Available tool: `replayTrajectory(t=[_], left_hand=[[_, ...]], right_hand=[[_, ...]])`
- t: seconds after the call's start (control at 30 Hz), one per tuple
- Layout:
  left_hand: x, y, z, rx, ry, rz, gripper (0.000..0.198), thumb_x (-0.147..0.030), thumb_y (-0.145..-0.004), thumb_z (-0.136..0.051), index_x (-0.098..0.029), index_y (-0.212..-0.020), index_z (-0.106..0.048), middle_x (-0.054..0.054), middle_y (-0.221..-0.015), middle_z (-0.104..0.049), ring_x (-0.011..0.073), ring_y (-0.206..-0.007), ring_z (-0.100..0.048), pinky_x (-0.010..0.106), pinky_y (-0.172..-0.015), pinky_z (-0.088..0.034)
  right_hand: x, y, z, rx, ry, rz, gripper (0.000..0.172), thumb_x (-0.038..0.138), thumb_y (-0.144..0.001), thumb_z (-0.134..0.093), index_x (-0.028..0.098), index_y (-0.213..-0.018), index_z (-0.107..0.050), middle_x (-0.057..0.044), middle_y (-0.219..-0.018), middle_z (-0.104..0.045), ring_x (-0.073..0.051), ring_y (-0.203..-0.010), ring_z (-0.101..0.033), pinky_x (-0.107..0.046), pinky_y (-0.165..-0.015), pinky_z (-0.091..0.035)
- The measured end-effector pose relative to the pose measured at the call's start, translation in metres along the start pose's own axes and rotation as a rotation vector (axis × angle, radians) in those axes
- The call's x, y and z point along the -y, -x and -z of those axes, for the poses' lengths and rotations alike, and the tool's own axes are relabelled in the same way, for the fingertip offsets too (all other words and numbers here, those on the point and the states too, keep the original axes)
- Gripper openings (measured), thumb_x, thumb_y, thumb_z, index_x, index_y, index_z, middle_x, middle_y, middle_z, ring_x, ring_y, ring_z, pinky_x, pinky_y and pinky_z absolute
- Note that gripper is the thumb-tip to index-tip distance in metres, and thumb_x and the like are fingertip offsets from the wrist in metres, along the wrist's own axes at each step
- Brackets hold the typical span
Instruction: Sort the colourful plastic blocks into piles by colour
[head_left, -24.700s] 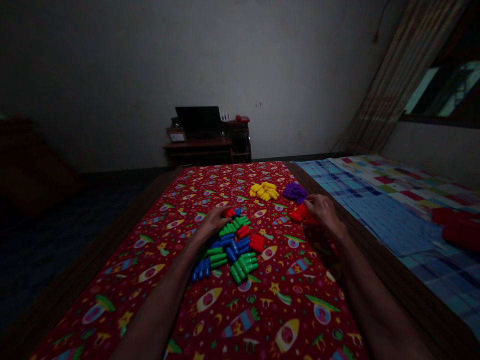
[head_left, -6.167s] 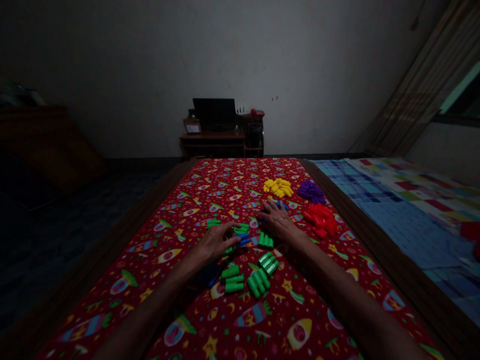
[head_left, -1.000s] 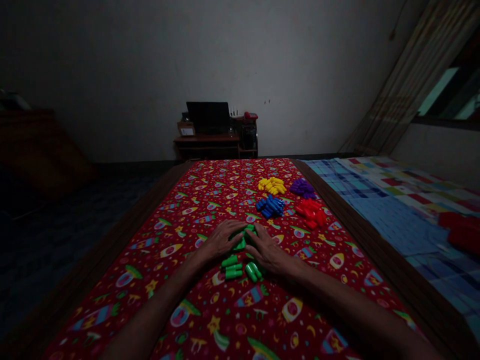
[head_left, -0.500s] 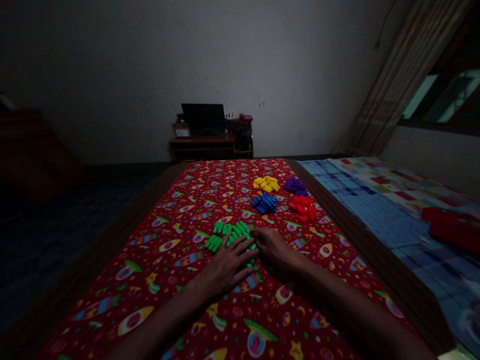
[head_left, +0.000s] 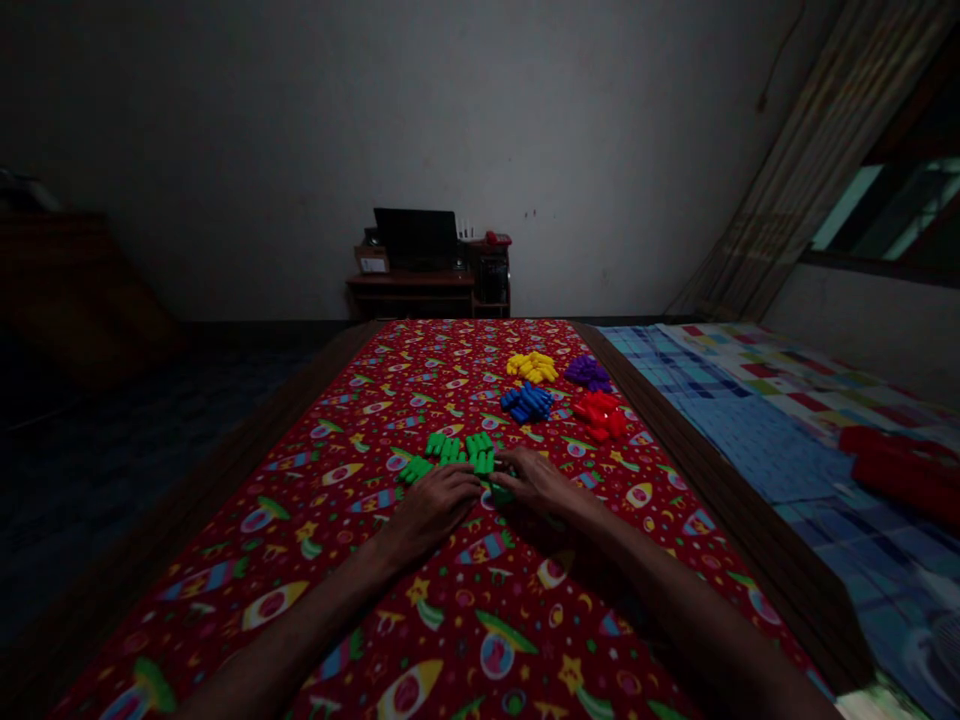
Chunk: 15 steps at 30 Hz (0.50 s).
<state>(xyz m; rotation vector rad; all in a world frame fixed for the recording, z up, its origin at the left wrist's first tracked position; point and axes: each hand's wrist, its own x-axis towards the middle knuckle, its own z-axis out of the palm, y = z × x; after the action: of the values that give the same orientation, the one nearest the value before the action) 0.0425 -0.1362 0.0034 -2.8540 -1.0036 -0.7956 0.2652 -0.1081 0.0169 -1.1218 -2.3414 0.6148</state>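
Small green plastic pieces (head_left: 450,449) lie in short side-by-side rows on the red patterned cloth (head_left: 337,530), in front of my hands. My left hand (head_left: 431,508) rests at the near edge of these pieces, its fingers bent and pressed together; what lies under the fingertips is hidden. From the right, my right hand (head_left: 536,482) reaches in with curled fingers. Its thumb and fingertips close around a green piece at the right end of the group, partly covered by the hand. The two hands' fingertips are close together, with a narrow gap.
Beyond the hands sit piles of blue pieces (head_left: 527,402), yellow pieces (head_left: 531,367), purple pieces (head_left: 589,373) and red pieces (head_left: 601,414). A bed (head_left: 739,400) with a checked cover adjoins the right side. A low desk (head_left: 412,290) with a monitor (head_left: 416,238) stands by the wall.
My left hand has drawn back and left off the green pieces, its spread fingers now bent together. More of the green rows show. My right hand stays beside them, fingers shifted slightly left.
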Motion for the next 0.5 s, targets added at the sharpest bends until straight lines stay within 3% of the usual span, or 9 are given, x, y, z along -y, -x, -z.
replayTrajectory(t=[0.07, 0.13, 0.23, 0.37, 0.5], left_hand=[[0.0, -0.001, 0.0, -0.022, -0.009, 0.021, 0.017, -0.02, -0.093, -0.05, -0.02, -0.101, -0.065, 0.006, -0.105, -0.071, 0.0209, -0.111, -0.06, 0.037, -0.092, -0.05], [0.001, -0.001, 0.001, -0.04, -0.011, 0.041, 0.017, -0.021, -0.093, -0.05, -0.02, -0.101, -0.065, 0.006, -0.104, -0.071, 0.021, -0.108, -0.061, 0.038, -0.091, -0.05], [0.0, 0.0, 0.004, -0.042, 0.003, 0.058, 0.017, -0.023, -0.093, -0.05, -0.021, -0.099, -0.066, 0.007, -0.104, -0.071, 0.0209, -0.106, -0.062, 0.038, -0.09, -0.05], [0.0, 0.004, 0.012, -0.062, 0.055, 0.096, 0.021, -0.027, -0.094, -0.048, -0.022, -0.098, -0.068, 0.006, -0.102, -0.072, 0.0205, -0.104, -0.063, 0.038, -0.092, -0.05], [0.013, 0.007, 0.014, -0.187, 0.111, 0.245, 0.028, -0.034, -0.095, -0.044, -0.021, -0.099, -0.068, 0.007, -0.104, -0.071, 0.0205, -0.1, -0.065, 0.038, -0.09, -0.052]], right_hand=[[0.003, 0.015, -0.003, -0.033, 0.077, 0.103, 0.031, 0.035, -0.086, -0.061, 0.017, -0.111, -0.061, -0.009, -0.101, -0.062, -0.019, -0.091, -0.055, -0.028, -0.076, -0.042], [0.001, 0.026, -0.003, -0.053, 0.132, 0.139, 0.028, 0.031, -0.086, -0.061, 0.016, -0.11, -0.059, -0.01, -0.103, -0.06, -0.02, -0.094, -0.054, -0.03, -0.078, -0.043], [-0.017, 0.037, 0.005, -0.131, 0.207, 0.05, 0.02, 0.029, -0.09, -0.055, 0.016, -0.104, -0.058, -0.011, -0.099, -0.061, -0.02, -0.091, -0.054, -0.031, -0.078, -0.044], [-0.051, 0.041, 0.025, -0.241, 0.424, -0.149, 0.024, 0.03, -0.09, -0.054, 0.013, -0.105, -0.059, -0.017, -0.109, -0.061, -0.027, -0.101, -0.054, -0.041, -0.088, -0.044], [-0.049, 0.029, 0.027, -0.326, 0.532, -0.151, 0.03, 0.029, -0.091, -0.051, 0.014, -0.117, -0.058, -0.019, -0.127, -0.054, -0.03, -0.118, -0.048, -0.046, -0.098, -0.039]])
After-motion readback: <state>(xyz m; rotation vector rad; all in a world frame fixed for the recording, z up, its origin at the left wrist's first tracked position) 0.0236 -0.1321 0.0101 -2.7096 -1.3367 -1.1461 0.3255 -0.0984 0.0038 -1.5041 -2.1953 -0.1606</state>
